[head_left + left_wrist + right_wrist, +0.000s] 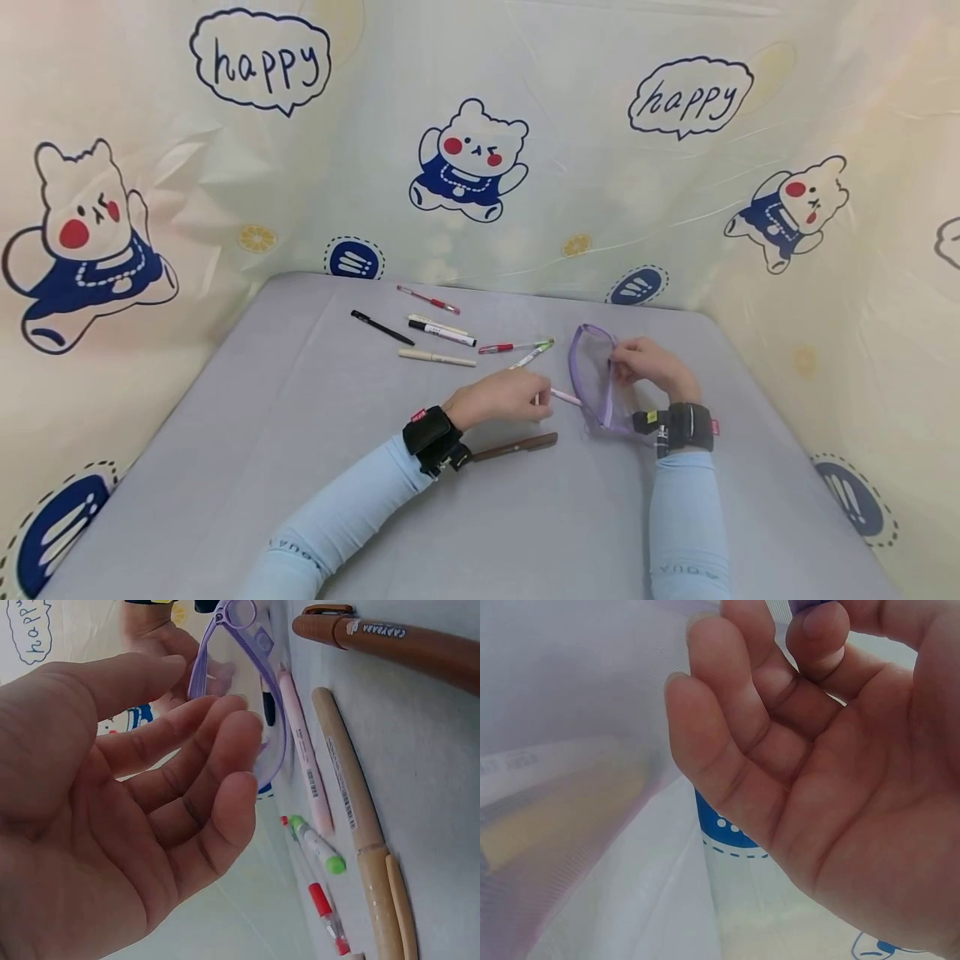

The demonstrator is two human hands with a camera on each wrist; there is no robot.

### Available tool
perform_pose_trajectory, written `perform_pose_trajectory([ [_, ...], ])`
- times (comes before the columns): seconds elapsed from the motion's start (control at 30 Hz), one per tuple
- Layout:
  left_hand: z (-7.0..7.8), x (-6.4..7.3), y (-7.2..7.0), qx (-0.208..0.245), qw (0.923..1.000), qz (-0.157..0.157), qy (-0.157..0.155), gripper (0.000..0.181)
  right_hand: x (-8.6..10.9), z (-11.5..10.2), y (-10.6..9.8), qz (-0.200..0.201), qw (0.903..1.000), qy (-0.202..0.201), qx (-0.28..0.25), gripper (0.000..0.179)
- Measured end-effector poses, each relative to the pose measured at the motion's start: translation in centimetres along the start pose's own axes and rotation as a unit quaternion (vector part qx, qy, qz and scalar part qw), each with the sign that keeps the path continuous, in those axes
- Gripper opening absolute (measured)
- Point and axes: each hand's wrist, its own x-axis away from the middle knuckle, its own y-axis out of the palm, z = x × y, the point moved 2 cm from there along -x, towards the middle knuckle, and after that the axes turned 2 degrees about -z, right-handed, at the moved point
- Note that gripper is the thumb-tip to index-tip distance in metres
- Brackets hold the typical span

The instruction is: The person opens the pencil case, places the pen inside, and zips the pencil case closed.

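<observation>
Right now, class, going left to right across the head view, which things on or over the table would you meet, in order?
Black pen, farthest red pen, left hand, pink pen, purple-trimmed pouch, right hand.

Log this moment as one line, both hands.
left hand: empty, near pink pen | right hand: pinching purple-rimmed pouch | pouch mouth: open | brown pen: on table

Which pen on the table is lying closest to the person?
The dark brown pen. In the head view it lies just below the left hand; every other loose one, even the pale pink pen, lies farther away.
</observation>
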Motion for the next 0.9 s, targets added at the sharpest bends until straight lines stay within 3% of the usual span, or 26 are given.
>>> perform_pose_trajectory([
  [0.2, -0.2, 0.7, 0.2, -0.04, 0.9992, -0.009, -0.004, 0.016, 0.0, -0.1, 0.0, 0.002, 1.0, -0.001, 0.002, 0.029],
  [0.53, -0.4, 2.0, 1.0, -0.034, 0.9991, -0.025, 0.002, 0.015, -0.1, 0.0, 0.1, -0.003, 1.0, -0.003, -0.002, 0.029],
  [0.9, -0.3, 2.4, 1.9, -0.058, 0.9966, -0.05, -0.029, 0.02, -0.2, 0.1, 0.2, -0.003, 1.0, -0.001, -0.007, 0.028],
])
